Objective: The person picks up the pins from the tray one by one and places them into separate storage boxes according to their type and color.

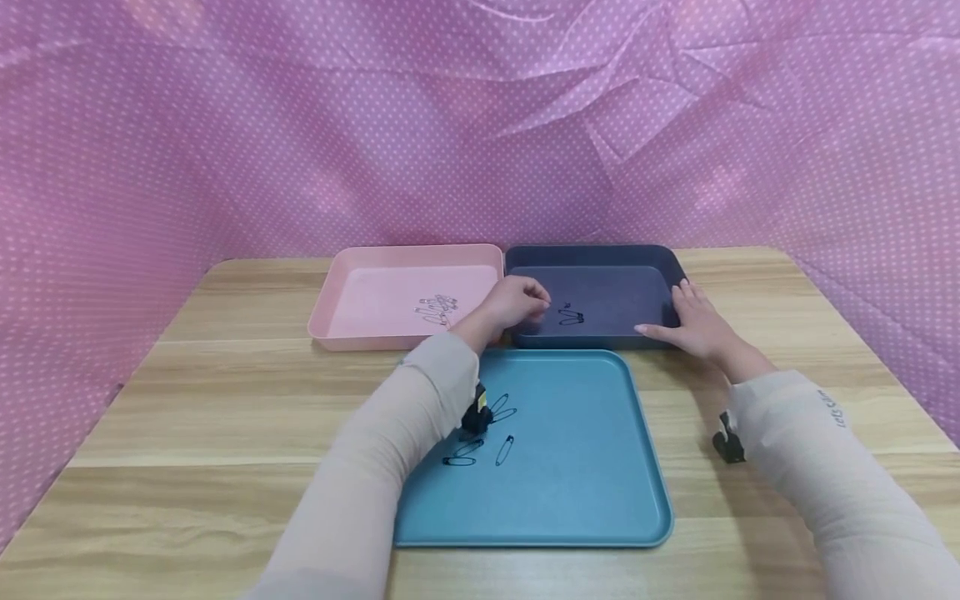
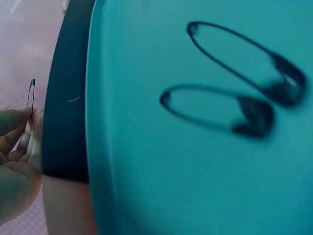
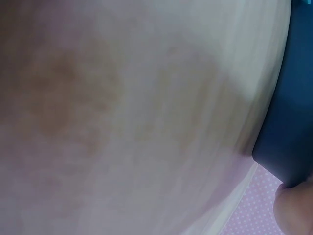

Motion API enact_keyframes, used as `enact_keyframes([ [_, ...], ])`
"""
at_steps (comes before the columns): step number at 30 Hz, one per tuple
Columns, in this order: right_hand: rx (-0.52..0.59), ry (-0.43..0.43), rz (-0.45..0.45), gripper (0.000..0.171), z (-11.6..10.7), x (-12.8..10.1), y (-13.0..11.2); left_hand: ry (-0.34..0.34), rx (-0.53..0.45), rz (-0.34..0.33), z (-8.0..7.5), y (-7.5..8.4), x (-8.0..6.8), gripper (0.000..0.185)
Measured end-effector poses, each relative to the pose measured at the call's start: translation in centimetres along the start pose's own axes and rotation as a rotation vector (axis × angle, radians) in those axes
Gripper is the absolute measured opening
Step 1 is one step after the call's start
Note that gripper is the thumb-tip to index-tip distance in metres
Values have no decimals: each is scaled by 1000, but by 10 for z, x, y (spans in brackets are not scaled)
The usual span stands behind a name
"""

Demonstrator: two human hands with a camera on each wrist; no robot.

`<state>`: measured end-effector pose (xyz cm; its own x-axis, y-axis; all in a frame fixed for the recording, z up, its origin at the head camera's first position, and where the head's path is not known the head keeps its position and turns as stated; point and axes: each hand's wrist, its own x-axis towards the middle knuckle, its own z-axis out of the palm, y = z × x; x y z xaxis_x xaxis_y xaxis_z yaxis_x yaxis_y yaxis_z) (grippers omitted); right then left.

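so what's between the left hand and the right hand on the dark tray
In the head view, the left hand and the right hand flank the dark tray. Between them lie its bare floor and a few black safety pins.

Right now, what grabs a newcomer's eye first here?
Three trays on the wooden table: a pink tray at far left, a dark tray beside it, and a teal tray in front with black safety pins. The left hand pinches a pin at the dark tray's edge; the right hand rests on its right rim.
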<state>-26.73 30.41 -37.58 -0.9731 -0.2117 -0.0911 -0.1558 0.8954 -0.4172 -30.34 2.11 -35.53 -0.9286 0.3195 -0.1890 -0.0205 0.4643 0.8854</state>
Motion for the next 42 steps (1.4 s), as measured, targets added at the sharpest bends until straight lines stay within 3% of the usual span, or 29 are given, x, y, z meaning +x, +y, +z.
enact_keyframes([
  [8,-6,-16,6,102,-4,-4,-2,63,147,50,13,6,18,12],
  [13,-21,-23,5,100,-3,-4,-2,119,212,33,23,9,25,13],
  [19,-24,-15,-10,100,1,-2,0,190,324,-47,33,7,34,15],
  [22,-27,-14,-10,100,1,-2,-1,191,372,-50,38,-9,61,15],
  [26,-24,-19,-5,100,0,-3,-2,214,422,-40,48,-47,115,14],
  [27,-23,-18,-5,100,0,-3,-3,197,431,-69,48,-49,119,13],
  [29,-19,-16,-2,100,0,-2,-2,228,456,-51,50,-53,124,13],
  [31,-16,-13,3,101,0,-2,-1,193,450,-88,44,-36,102,13],
  [36,-11,-9,4,101,0,-1,-2,197,450,-114,35,3,48,18],
  [42,-19,-14,6,102,0,0,1,170,465,-75,31,11,33,17],
])
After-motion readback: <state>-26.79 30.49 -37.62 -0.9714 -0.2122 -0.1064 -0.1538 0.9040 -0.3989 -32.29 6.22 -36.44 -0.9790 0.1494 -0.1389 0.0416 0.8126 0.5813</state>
